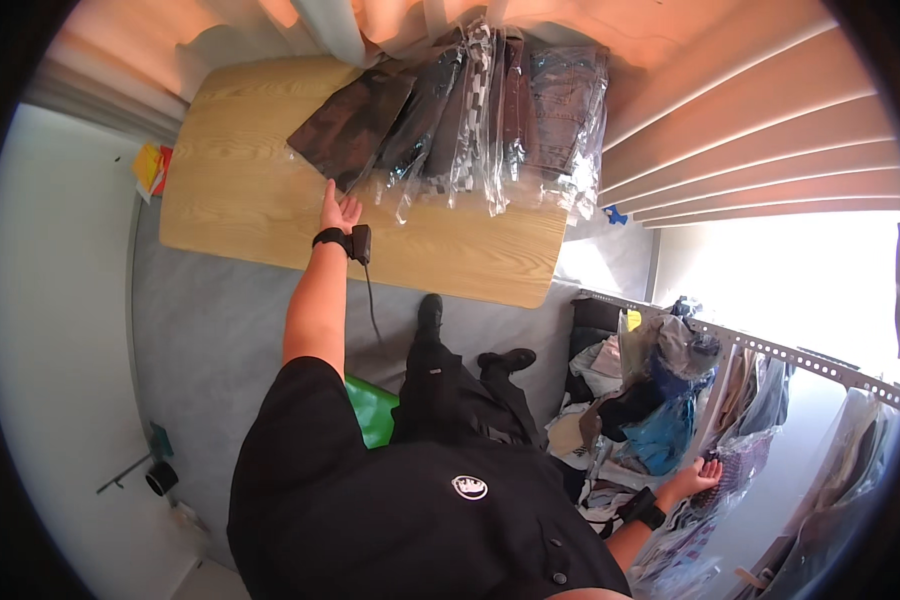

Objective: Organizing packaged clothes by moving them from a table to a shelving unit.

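My left hand [340, 212] reaches over the wooden table with its fingers apart, at the near corner of a brown camouflage garment [355, 125] in a clear bag. Whether the fingertips touch the bag is hard to tell. To the right of that garment, several folded garments in clear plastic overlap in a row, among them a checkered one [472, 120] and a pair of brownish jeans [560, 110]. Down at the lower right, my right hand [700, 475] has its fingers curled at the edge of a bagged purple patterned garment [738, 468] by the rack.
The wooden table [240, 170] stands against a curtain. A perforated metal rack [770, 350] at the right has bagged clothes and a heap of caps [575, 430] beside it. A green object [370, 412] lies by my legs, and a cable hangs from my left wrist device [360, 243].
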Available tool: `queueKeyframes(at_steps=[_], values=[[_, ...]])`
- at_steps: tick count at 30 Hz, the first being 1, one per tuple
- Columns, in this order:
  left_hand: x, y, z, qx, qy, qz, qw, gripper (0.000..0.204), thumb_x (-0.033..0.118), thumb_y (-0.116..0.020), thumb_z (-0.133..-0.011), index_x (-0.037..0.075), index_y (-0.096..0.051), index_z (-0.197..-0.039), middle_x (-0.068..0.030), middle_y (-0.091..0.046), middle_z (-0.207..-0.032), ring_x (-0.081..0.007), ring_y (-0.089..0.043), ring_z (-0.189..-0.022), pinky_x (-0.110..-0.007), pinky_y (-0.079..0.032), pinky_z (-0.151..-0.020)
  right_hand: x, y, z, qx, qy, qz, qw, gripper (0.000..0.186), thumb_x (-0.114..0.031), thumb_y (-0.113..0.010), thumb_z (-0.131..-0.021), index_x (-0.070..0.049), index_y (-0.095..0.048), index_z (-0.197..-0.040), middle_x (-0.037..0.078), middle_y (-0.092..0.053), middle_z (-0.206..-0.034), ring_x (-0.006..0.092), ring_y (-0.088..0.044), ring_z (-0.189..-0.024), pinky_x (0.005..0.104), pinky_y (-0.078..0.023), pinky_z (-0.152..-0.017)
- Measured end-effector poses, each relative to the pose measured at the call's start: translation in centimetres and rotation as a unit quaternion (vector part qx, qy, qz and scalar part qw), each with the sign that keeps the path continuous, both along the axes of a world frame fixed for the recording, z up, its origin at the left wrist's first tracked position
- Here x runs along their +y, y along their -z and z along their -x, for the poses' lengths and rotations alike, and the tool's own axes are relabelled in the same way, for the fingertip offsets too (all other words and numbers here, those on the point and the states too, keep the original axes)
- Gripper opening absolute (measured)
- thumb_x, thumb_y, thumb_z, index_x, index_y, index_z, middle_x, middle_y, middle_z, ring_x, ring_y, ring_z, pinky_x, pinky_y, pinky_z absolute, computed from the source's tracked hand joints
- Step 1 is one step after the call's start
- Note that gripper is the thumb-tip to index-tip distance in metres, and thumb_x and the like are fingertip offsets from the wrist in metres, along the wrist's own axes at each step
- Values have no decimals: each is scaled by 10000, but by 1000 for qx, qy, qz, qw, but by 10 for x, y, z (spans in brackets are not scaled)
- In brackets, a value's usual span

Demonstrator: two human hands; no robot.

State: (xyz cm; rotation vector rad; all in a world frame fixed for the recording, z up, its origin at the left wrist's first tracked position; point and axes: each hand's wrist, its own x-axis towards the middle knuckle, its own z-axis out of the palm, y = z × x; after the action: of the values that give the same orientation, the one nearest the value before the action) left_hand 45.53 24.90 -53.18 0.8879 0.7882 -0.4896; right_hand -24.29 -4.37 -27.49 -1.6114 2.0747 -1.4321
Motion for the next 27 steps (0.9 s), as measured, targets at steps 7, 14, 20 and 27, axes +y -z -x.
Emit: queueKeyframes(at_steps=[7,14,20,27], values=[[-20,-7,-43,68,74,-10,995,403,391,-689,-670,106,-487,-870,8,-495,-801,-103,-478,-677,-287,-433,-649,42,16,-39,-40,-101,-221,969,466,-42,-502,-772,-32,-342,-1209,151,-451,-1144,212,-460,-1030,297,-377,-861],[-39,-114,4,-251,-27,22,967,251,225,-617,-745,70,-523,-919,6,-508,-833,-114,-477,-792,-261,-429,-694,89,24,-135,-106,-280,-476,827,346,-137,-509,-813,-39,-456,-1140,74,-534,-1081,132,-500,-947,236,-394,-768],[-48,-203,158,-363,75,-3,929,217,136,-586,-781,31,-517,-958,-22,-524,-880,-109,-500,-836,-281,-422,-775,131,4,-239,-334,-401,-577,628,414,-247,-495,-850,-15,-429,-1187,129,-503,-1158,221,-477,-1082,331,-381,-870],[-37,-216,357,-562,670,129,467,364,142,-379,-869,44,-386,-1219,-57,-460,-1183,-115,-453,-1073,-308,-392,-893,131,-30,-208,-721,-370,-460,362,544,-373,-463,-832,-5,-375,-1222,151,-468,-1190,257,-457,-1097,408,-358,-927]])
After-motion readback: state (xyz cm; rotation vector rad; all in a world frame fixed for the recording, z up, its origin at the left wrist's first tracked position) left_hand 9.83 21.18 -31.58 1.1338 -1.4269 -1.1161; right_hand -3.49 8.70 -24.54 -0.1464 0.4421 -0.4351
